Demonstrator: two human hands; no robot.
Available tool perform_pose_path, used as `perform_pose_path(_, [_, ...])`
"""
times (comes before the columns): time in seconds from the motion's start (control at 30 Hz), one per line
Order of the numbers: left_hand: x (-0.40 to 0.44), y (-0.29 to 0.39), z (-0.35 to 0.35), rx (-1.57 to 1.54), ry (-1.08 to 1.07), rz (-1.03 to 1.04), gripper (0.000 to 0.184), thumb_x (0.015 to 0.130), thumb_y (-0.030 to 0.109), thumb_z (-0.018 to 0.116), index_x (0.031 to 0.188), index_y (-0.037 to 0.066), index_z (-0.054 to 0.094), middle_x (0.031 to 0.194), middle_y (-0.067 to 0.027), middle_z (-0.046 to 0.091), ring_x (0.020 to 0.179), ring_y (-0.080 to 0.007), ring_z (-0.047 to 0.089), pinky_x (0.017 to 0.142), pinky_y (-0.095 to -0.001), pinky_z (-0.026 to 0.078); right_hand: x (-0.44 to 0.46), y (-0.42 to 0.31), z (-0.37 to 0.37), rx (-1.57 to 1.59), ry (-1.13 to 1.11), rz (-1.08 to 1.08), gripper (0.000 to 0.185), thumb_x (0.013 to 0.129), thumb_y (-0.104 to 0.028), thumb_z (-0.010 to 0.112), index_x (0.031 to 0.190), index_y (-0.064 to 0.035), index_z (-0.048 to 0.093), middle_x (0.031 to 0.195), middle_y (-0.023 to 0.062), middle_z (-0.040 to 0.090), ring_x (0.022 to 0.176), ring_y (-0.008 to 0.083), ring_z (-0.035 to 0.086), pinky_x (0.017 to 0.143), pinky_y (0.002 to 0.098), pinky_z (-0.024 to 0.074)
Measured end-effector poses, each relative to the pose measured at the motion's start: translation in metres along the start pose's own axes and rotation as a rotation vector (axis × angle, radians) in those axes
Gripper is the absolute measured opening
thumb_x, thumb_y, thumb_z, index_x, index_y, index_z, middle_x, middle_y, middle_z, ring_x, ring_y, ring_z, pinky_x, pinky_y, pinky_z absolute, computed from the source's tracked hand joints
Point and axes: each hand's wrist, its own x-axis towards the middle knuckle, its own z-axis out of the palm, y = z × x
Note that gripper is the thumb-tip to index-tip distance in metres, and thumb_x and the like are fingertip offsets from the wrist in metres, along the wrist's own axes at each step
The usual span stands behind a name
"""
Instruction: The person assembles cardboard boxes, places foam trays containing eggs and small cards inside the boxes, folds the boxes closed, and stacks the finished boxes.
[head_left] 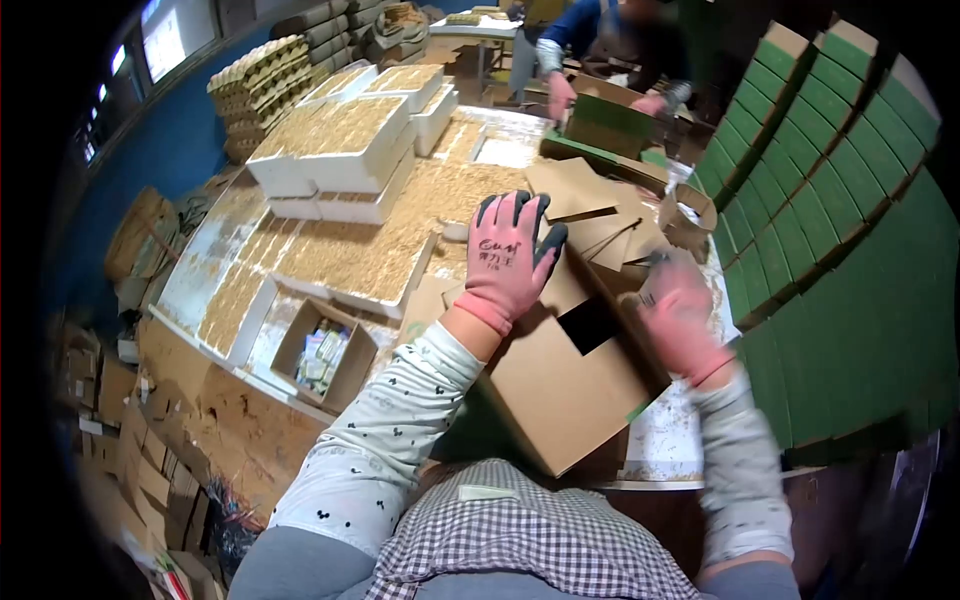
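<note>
A brown cardboard box [560,395] lies tilted at the table's near edge, just in front of my checked apron. A black square patch shows on its upper face. My left hand [503,255], in a pink glove with dark fingertips, rests at the box's far left edge, its fingers stretched out and the thumb apart. Beside the box's right edge is my right hand [683,312], gloved alike and smeared by motion. Its fingers are too blurred to read, and whether it touches the box is unclear. Flat cardboard pieces [572,188] lie beyond the box.
Green boxes [800,200] stand stacked along the right. White foam trays [330,150] filled with tan grain-like material are piled at the left back. A small carton [325,350] holds little packets. Across the table, a person's gloved hands hold a green box [608,125].
</note>
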Motion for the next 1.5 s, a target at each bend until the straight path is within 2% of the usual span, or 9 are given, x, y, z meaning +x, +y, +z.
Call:
perform_pose_path(0.13, [-0.010,-0.014,-0.022,0.129,-0.776,-0.264,0.057,0.088,0.055,0.037,0.098,0.004,0.059,0.093,-0.0155,0.066,0.091,-0.0271,0.063,0.078,-0.0372,0.047,-0.025,-0.005,0.026,1.023,-0.490,0.116,0.059,0.095,-0.033,0.042,0.142,-0.0033,0.024,0.114,0.0261,0.056,0.100,0.0261,0.058,0.083,0.0357,0.0439])
perform_pose_path(0.2, [-0.005,-0.013,-0.081,-0.078,-0.608,-0.191,0.050,0.086,0.047,0.047,0.101,0.001,0.059,0.098,-0.0152,0.064,0.093,-0.0287,0.061,0.082,-0.0376,0.046,-0.024,0.025,-0.004,1.482,-0.791,0.544,0.049,0.096,-0.034,0.042,0.132,-0.0011,0.043,0.111,0.0100,0.060,0.097,0.0129,0.057,0.082,0.0291,0.0449])
perform_pose_path(0.3, [-0.028,-0.050,-0.114,-0.628,0.151,0.067,0.044,0.088,0.036,0.050,0.115,0.002,0.056,0.101,-0.0126,0.062,0.094,-0.0285,0.058,0.089,-0.0369,0.043,-0.006,-0.005,-0.073,1.332,0.012,0.617,0.025,0.080,-0.017,0.063,0.094,0.0032,0.060,0.086,0.0080,0.064,0.081,0.0160,0.061,0.076,0.0314,0.0490])
perform_pose_path(0.4, [-0.125,-0.133,-0.042,-1.519,0.065,-0.445,0.035,0.096,0.022,0.039,0.114,-0.003,0.056,0.108,-0.0097,0.061,0.097,-0.0206,0.058,0.091,-0.0320,0.042,-0.009,-0.031,-0.050,0.879,-0.028,0.065,0.035,0.054,-0.023,0.080,0.077,-0.0043,0.061,0.070,0.0054,0.059,0.067,0.0207,0.058,0.066,0.0348,0.0472])
perform_pose_path(0.57, [-0.152,-0.212,-0.144,-0.295,0.021,-0.435,0.046,0.079,0.020,0.066,0.121,0.006,0.054,0.106,-0.0164,0.057,0.107,-0.0265,0.053,0.097,-0.0347,0.039,-0.003,-0.078,0.002,0.360,-0.199,-0.575,0.034,0.046,-0.039,0.078,0.067,-0.0187,0.062,0.062,0.0006,0.054,0.063,0.0217,0.055,0.064,0.0355,0.0404])
perform_pose_path(0.8, [-0.338,-0.512,-0.211,0.473,0.279,-1.930,0.091,0.082,0.072,0.033,0.142,0.005,0.022,0.147,-0.0228,0.020,0.136,-0.0398,0.017,0.108,-0.0547,0.011,0.013,-0.077,-0.011,0.328,-0.566,-0.452,0.052,0.058,-0.036,0.075,0.102,-0.0112,0.062,0.090,0.0047,0.062,0.088,0.0234,0.058,0.080,0.0365,0.0442])
perform_pose_path(1.07, [-0.290,-0.468,-0.207,-0.645,1.223,-1.265,0.054,0.090,0.037,0.055,0.131,0.006,0.039,0.122,-0.0121,0.050,0.109,-0.0212,0.048,0.091,-0.0330,0.040,0.025,-0.078,0.000,0.329,-0.605,-0.419,0.057,0.060,-0.039,0.074,0.108,-0.0100,0.062,0.103,0.0071,0.064,0.095,0.0251,0.059,0.085,0.0360,0.0449])
perform_pose_path(1.3, [-0.334,-0.516,-0.174,0.284,0.407,-1.538,0.041,0.094,0.021,0.045,0.134,0.019,0.037,0.130,-0.0212,0.044,0.120,-0.0292,0.045,0.094,-0.0447,0.037,0.041,-0.096,-0.003,0.336,-0.678,-0.403,0.052,0.063,-0.034,0.077,0.106,-0.0085,0.064,0.100,0.0095,0.066,0.093,0.0263,0.062,0.083,0.0365,0.0475])
perform_pose_path(1.5, [-0.283,-0.458,-0.208,0.206,0.745,-1.422,0.054,0.090,0.042,0.049,0.136,0.017,0.038,0.131,-0.0201,0.043,0.120,-0.0378,0.042,0.100,-0.0446,0.032,0.042,-0.101,-0.006,0.407,-0.638,-0.403,0.051,0.063,-0.034,0.077,0.106,-0.0107,0.063,0.092,0.0065,0.067,0.082,0.0258,0.064,0.074,0.0357,0.0505])
